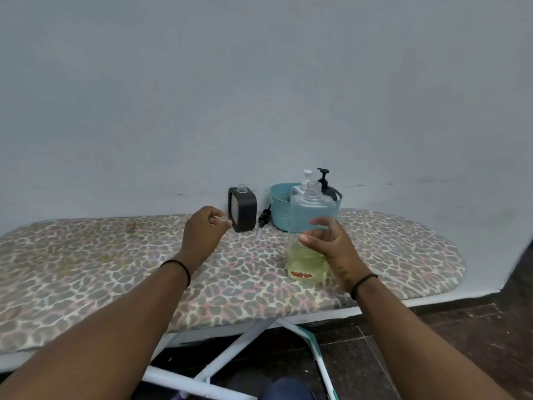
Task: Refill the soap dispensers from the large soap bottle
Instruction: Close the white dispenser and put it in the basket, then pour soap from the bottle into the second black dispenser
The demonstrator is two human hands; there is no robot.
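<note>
The large clear soap bottle (307,264) stands upright and uncapped on the ironing board, with yellowish soap in its lower part. My right hand (331,246) wraps around its right side, thumb across the front and fingers at the upper body. A black square dispenser (243,212) with an open neck stands near the wall. My left hand (204,229) hovers just left of it with loosely curled fingers and holds nothing. The black pump head (264,216) with its tube lies on the board beside that dispenser.
A blue basket (281,212) by the wall holds a white pump dispenser (305,177) and a black pump dispenser (324,180). The leopard-print ironing board (101,269) spans the view; its white legs (230,350) and a dark floor lie below.
</note>
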